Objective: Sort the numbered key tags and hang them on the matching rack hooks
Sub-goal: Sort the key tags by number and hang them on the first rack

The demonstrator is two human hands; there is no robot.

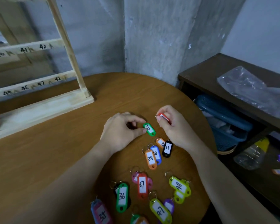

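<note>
Wooden rack [39,62] cut off at left edge, red tag's [164,118] number hidden by fingers [159,118], bottom-edge tags [139,219] cropped.

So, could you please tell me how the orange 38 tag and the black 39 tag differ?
The orange 38 tag overlaps a blue tag; the black 39 tag lies beside a smaller-looking orange tag. The 38 tag's ring shows clearly; the 39 tag's is hardly visible. Both lie flat on the table, label up, untouched.

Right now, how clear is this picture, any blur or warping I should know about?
Head view: dim, even light; the wooden rack at left is smeared by motion blur, its numbers soft; the round table edge bows from the wide lens; tags near the bottom blur, though the green tag between the hands is fairly sharp.
</note>
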